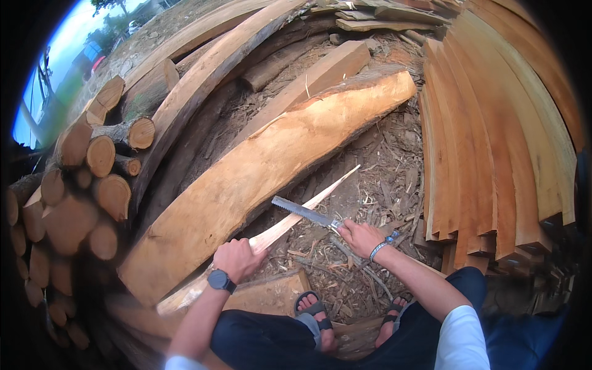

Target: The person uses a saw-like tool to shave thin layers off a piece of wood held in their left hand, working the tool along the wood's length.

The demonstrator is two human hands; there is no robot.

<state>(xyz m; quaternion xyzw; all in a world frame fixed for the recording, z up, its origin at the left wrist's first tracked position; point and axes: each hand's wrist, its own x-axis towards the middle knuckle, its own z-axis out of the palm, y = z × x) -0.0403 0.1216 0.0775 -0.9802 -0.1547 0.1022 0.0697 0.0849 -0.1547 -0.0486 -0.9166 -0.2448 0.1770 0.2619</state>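
Note:
My left hand [236,261], with a dark watch at the wrist, is closed around a long pale strip of wood [287,226]. The strip tapers to a thin point at its far right end, and its lower left part runs on below my wrist. My right hand [362,237] grips the handle of a hand saw [306,213]; the handle is mostly hidden by my fingers. The saw's grey toothed blade points left and lies across the strip; whether its teeth bite the wood I cannot tell. Just beyond both hands lies a broad sawn slab [271,160] with bark along its edge.
Stacked round logs [74,225] show their cut ends at the left. Long sawn planks [484,142] lean in a row at the right. Behind the slab lie a squared beam [308,86] and a long bark-edged board [203,80]. Wood chips [394,185] cover the ground near my sandalled feet.

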